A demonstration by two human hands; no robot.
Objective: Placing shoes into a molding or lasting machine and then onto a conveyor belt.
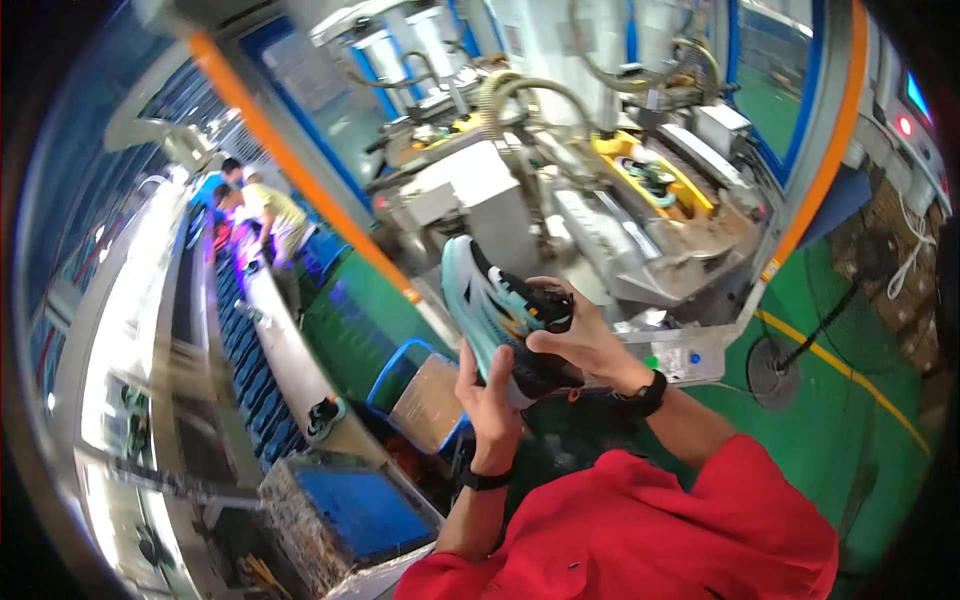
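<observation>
Both my hands hold one sneaker (490, 310) in front of the machine. It has a pale mint sole and a grey, black and teal upper with small orange marks. The sole faces left and the toe points up and away. My left hand (490, 395) grips the sole from below, its thumb against the sidewall. Around the heel and collar closes my right hand (580, 335), the fingers partly behind the shoe. Each wrist wears a black band.
A machine with a yellow tray (690, 200) holding a shoe stands ahead between orange posts. Left runs a conveyor (250, 380) with another sneaker (325, 415) near its end; two people lean over its far part. A wooden-seated stool (425, 400) and a fan (775, 370) stand on the green floor.
</observation>
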